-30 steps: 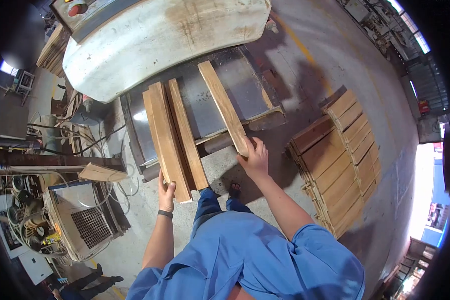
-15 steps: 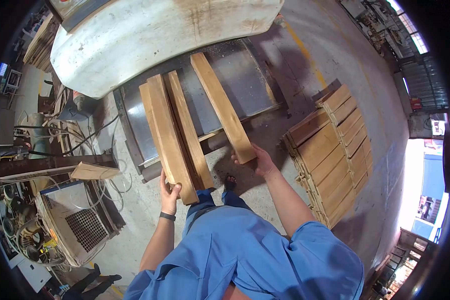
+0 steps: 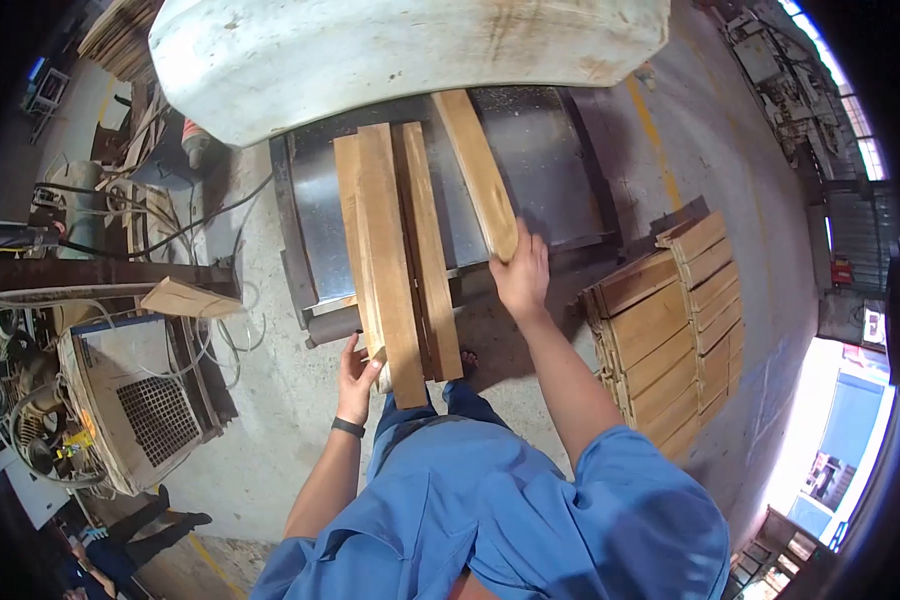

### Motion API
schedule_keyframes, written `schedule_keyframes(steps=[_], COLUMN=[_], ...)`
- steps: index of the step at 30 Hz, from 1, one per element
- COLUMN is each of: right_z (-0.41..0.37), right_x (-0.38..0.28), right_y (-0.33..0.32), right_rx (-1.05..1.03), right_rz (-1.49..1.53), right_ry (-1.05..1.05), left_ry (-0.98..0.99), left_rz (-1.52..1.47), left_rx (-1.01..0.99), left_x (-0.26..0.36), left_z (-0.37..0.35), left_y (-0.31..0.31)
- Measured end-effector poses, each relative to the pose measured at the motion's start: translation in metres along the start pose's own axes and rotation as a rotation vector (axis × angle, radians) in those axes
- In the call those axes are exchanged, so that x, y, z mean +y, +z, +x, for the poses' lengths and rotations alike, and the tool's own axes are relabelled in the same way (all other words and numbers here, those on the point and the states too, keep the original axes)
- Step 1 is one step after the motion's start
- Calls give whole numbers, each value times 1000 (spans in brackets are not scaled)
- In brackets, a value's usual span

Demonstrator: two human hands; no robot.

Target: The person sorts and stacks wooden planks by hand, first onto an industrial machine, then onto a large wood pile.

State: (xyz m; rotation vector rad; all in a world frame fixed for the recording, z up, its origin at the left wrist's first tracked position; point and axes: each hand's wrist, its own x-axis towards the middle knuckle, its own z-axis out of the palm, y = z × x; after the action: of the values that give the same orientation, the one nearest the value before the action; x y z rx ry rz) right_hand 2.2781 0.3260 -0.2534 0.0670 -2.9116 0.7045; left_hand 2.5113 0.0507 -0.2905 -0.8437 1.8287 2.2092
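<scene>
A wooden plank (image 3: pixel 476 165) lies on the metal machine bed (image 3: pixel 545 150), its far end reaching the edge of the white hood. My right hand (image 3: pixel 522 278) grips this plank's near end, fingers along its right side. To the left, several more planks lie lengthwise side by side, overhanging the bed's front toward my body. My left hand (image 3: pixel 355 380) holds the near end of the leftmost plank (image 3: pixel 355 230), thumb toward me and the other fingers partly hidden. Beside it lie a middle plank (image 3: pixel 388 240) and another narrow plank (image 3: pixel 430 240).
The big white hood (image 3: pixel 400 60) overhangs the bed's far side. A stack of boards (image 3: pixel 660 330) stands on the right. At left are a machine with a grille (image 3: pixel 165 420), hoses and a wooden board (image 3: pixel 192 298). Another person's legs (image 3: pixel 155 535) show at lower left.
My right hand has moved forward with its plank, whose far end now reaches the hood. My left hand has shifted to the leftmost plank's end. The view has moved somewhat.
</scene>
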Motion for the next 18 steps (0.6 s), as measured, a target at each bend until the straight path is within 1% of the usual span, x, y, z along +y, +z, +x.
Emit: schedule_keyframes(steps=[1, 3, 4, 6, 8, 9, 10, 11, 12, 13, 14, 16, 18], right_z=[21, 66, 81, 104, 83, 62, 31, 1, -30, -51, -68, -76, -77], right_x=[-10, -20, -28, -57, -93, -107, -115, -137, -140, -148, -152, -151, -144], right_y=[7, 35, 39, 28, 0, -10, -8, -25, -19, -23, -19, -14, -15], right_rx=[-4, 56, 78, 124, -45, -126, -218, -415, -466, -527, -433, -531, -477], right_rz=[-19, 1, -32, -95, -40, -13, 77, 89, 91, 132, 175, 201, 214], right_ry=[-4, -6, -18, -41, -68, -84, -97, -49, -146, -165, -209, -67, -72], left_ry=[-1, -55, -84, -103, -107, -131, -131, -131, -130, -138, -145, -159, -168], left_rz=[-4, -31, -45, -123, -155, -175, -197, -221, -244, -250, -255, -263, -273], left_rx=[7, -1, -5, -16, -56, -60, -61, -63, -65, -76, -87, -89, -74], left_x=[0, 10, 13, -1, -6, -7, -9, -10, -11, -12, -12, -12, -11], left_z=[0, -1, -1, 6, 11, 13, 15, 17, 19, 22, 23, 23, 23], left_y=[1, 7, 8, 5, 5, 5, 6, 7, 8, 8, 7, 8, 11])
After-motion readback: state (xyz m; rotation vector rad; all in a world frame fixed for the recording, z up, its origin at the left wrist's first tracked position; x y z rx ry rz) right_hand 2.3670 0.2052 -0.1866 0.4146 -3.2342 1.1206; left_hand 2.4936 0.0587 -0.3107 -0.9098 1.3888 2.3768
